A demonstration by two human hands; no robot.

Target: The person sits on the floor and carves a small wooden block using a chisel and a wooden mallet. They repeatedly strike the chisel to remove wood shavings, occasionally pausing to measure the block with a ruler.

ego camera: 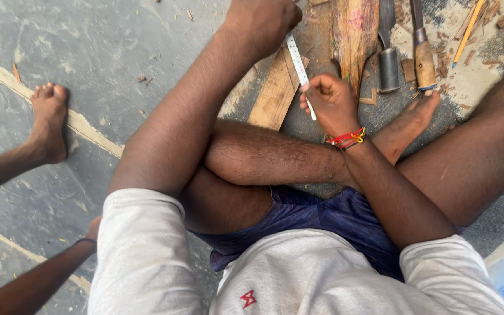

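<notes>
Both hands stretch a white measuring tape (297, 67) taut across the wooden plank (275, 90): left hand (262, 20) fisted on its far end, right hand (329, 100) pinching its near end, so it lies flat. Chisels (406, 52) rest right of the plank.

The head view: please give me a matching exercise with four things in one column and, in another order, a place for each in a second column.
Things:
1. steel ruler
2. pencil
3. thread bracelet
4. wooden plank

Places:
A. on the right wrist
B. flat on the floor, under the ruler
C. held between the left hand and the right hand
D. on the floor at the top right, among wood chips

Pairs: 1-C, 2-D, 3-A, 4-B
</notes>
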